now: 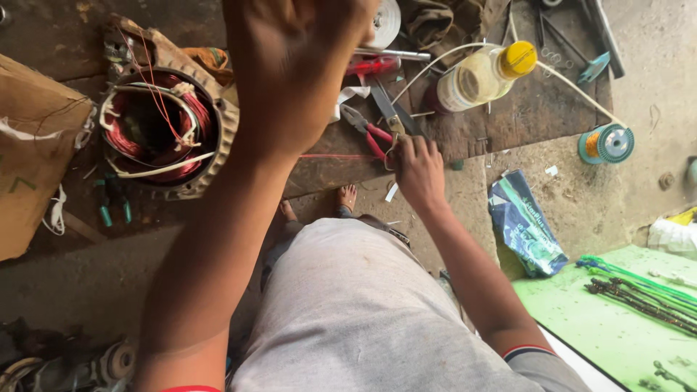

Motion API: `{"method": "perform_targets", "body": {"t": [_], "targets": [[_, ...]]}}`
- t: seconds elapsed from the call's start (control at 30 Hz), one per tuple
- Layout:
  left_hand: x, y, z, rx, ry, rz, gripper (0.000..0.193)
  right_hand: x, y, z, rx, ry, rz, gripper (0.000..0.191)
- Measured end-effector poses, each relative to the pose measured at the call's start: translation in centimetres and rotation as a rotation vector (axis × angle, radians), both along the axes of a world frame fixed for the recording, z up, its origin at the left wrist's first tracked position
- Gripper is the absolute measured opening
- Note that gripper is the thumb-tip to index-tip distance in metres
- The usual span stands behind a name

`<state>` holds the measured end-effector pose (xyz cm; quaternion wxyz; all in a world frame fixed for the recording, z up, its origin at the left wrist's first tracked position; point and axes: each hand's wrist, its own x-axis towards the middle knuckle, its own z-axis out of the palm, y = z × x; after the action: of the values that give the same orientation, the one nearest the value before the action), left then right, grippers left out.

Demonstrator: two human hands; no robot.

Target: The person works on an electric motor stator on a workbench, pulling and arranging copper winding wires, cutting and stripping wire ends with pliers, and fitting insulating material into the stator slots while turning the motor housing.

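Left hand: the left hand point(290, 65) was raised close to the camera, blurred, fingers curled in; whether it pinched anything could not be told
Right hand: the right hand point(419, 170) rested at the near edge of the dark wooden bench point(508, 116), fingers closed on a thin red wire point(330, 156) running left toward the other hand
Counts: one round motor stator with red copper windings and white ties point(163, 131) lay on the bench left of the raised arm; one pair of red-handled pliers point(370, 134) lay just beside the right hand; one teal spool of copper wire point(606, 144) sat on the floor, well right
Packages: one clear plastic bottle with a yellow cap point(483, 72) lay tilted on the bench; one dark blue-green printed pouch point(524, 221) lay on the floor; a brown cardboard sheet point(29, 145) stood at far left
In the way: the left forearm hid part of the bench
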<state>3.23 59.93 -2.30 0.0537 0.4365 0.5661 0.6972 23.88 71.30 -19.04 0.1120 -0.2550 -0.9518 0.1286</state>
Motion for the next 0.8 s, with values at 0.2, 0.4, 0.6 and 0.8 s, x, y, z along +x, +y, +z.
{"method": "perform_targets", "body": {"t": [0.2,0.4,0.6,0.8], "targets": [[0.1,9.8,-5.2,-0.138,-0.061,0.258,0.028,0.4,0.9,1.2,0.02,-0.166,-0.042,0.025],[2.8,10.9,-12.4,-0.4,-1.174,-0.023,0.008,0.2,4.4,2.3,-0.386,-0.467,-0.125,0.039],[3.2,7.6,-15.0,-0.75,-0.63,0.296,0.019,2.9,5.3,1.2,-1.152,-0.065,-0.101,0.053],[3.7,6.5,-15.6,-0.724,-0.382,0.257,0.018,1.4,5.6,1.2,-1.284,-0.184,-0.01,0.059]]}}
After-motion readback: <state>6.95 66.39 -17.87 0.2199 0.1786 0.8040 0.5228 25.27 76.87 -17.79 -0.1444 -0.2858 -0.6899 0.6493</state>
